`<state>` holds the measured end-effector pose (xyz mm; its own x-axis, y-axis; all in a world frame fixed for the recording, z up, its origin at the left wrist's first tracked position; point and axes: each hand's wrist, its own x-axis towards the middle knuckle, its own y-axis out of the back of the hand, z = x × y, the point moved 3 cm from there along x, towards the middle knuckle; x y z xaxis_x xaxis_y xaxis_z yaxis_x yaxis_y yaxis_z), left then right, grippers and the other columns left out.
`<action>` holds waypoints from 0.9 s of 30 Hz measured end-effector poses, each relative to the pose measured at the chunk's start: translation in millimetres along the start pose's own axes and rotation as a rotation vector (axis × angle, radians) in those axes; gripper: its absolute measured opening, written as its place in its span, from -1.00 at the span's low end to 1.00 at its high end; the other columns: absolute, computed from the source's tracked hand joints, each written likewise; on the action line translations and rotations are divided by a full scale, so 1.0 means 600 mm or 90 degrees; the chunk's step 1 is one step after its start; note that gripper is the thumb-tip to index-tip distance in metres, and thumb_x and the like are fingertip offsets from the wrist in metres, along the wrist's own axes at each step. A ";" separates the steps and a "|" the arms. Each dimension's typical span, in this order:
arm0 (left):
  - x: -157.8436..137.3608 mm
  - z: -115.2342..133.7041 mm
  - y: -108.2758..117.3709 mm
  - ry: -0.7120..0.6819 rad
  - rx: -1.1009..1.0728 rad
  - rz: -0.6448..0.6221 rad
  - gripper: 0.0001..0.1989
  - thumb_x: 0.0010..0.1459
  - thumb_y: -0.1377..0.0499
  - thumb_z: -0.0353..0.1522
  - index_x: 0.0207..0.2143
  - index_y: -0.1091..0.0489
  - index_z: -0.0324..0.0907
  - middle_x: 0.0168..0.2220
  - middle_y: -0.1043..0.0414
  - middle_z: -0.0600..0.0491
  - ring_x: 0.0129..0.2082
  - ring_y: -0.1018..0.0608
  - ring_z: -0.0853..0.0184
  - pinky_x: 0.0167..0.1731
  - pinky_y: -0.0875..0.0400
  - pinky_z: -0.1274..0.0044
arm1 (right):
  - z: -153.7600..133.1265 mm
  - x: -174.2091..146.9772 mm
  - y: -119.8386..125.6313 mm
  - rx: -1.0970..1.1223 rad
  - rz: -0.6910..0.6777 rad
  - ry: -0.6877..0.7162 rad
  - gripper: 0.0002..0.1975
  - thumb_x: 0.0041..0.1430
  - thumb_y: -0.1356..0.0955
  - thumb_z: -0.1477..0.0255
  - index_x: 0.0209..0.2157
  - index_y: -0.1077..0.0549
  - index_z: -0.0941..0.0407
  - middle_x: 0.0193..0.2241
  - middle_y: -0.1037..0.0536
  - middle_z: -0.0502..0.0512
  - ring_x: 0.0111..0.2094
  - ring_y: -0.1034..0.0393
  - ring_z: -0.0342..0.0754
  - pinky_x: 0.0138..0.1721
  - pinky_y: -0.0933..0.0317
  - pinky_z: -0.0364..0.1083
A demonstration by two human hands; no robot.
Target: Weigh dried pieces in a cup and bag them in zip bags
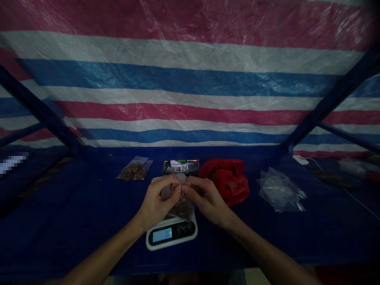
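Observation:
Both my hands pinch the top edge of a clear plastic zip bag (183,209) with brown bits inside, held over a white digital kitchen scale (172,233) whose display reads 0.0. My left hand (158,198) grips the bag from the left, thumb and fingers pressed together. From the right, my right hand (209,198) closes on the same edge, its fingertips meeting those of the left. The bag and my hands hide most of the scale's plate.
A filled zip bag (134,169) lies at the back left of the blue table (89,221). Behind the scale a phone (181,166) shows a lit screen. A red plastic bag (228,182) sits to its right, with flat clear bags (280,192) further right. Striped sheeting (190,91) hangs behind.

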<state>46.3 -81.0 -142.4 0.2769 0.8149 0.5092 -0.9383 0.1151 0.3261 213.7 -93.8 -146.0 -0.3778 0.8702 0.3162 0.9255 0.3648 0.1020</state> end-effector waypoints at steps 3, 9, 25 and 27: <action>0.007 0.003 0.005 -0.030 0.027 -0.027 -0.77 0.32 -0.26 -0.29 -0.43 -0.51 -0.11 -0.47 -0.53 0.09 -0.47 -0.53 0.34 -0.37 -0.43 0.52 | -0.008 0.004 0.011 -0.077 -0.014 0.035 -0.64 0.48 -0.34 0.22 -0.39 -0.50 0.12 -0.49 -0.40 -0.03 -0.45 -0.23 -0.14 -0.38 -0.13 -0.14; 0.014 -0.004 0.020 -0.027 0.018 0.036 -0.78 0.34 -0.26 -0.26 -0.38 -0.55 -0.12 -0.42 -0.57 0.08 -0.43 -0.55 0.34 -0.36 -0.43 0.54 | -0.012 0.014 0.035 -0.137 0.033 -0.009 -0.63 0.39 -0.40 0.13 -0.39 -0.61 0.10 -0.68 -0.35 -0.06 -0.59 -0.26 -0.09 -0.53 -0.08 -0.13; 0.091 -0.116 0.165 0.177 -0.070 0.281 -0.66 0.13 -0.29 -0.04 -0.34 -0.37 -0.11 -0.58 -0.35 0.18 -0.66 -0.35 0.41 -0.61 -0.27 0.57 | -0.091 -0.048 0.256 -0.219 0.363 0.068 -0.52 0.41 -0.33 0.03 -0.40 -0.54 0.12 -0.69 -0.50 -0.01 -0.74 -0.28 -0.18 -0.65 -0.10 -0.17; 0.093 -0.139 0.182 0.186 -0.006 0.249 -0.72 0.09 -0.31 -0.13 -0.37 -0.43 -0.14 -0.58 -0.42 0.13 -0.63 -0.41 0.36 -0.58 -0.28 0.55 | -0.086 -0.046 0.298 -0.270 0.290 0.005 -0.56 0.37 -0.35 0.08 -0.41 -0.56 0.14 -0.65 -0.53 0.02 -0.72 -0.31 -0.18 -0.63 -0.12 -0.17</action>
<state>-57.6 24.5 -144.7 -0.1657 0.9229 0.3475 -0.9626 -0.2279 0.1463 390.8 -70.1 -87.7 0.0556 0.9047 0.4225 0.9246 -0.2064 0.3202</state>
